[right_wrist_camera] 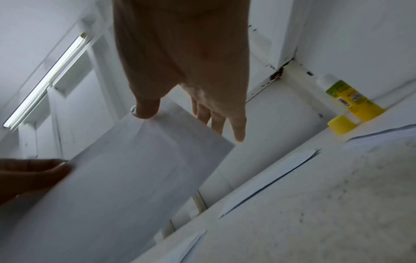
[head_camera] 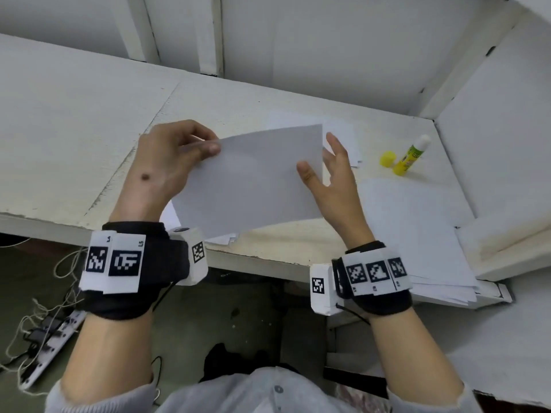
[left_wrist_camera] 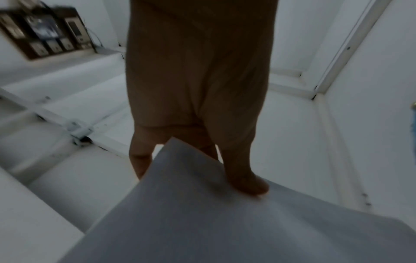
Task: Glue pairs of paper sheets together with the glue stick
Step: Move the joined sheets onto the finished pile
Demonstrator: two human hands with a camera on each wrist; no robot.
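- Paper sheet (head_camera: 250, 180) is up in the air over the near edge of the white table (head_camera: 74, 120), between my two hands.
- My left hand (head_camera: 167, 162) pinches the sheet's far left corner, with my thumb on top and my curled fingers behind it.
- My right hand (head_camera: 334, 177) is loose, with straight fingers. My thumb touches the right side of the sheet, and my other fingers reach past its right edge.
- More white paper lies flat on the table under the sheet.
- A big pile of paper (head_camera: 417, 228) lies on the right, near my right wrist.
- The glue stick (head_camera: 410, 156) lies on the table far to the right, with its white tip bare.
- Its yellow cap (head_camera: 387, 158) stands just left of it.
- Both wrists wear black bands with white tags.
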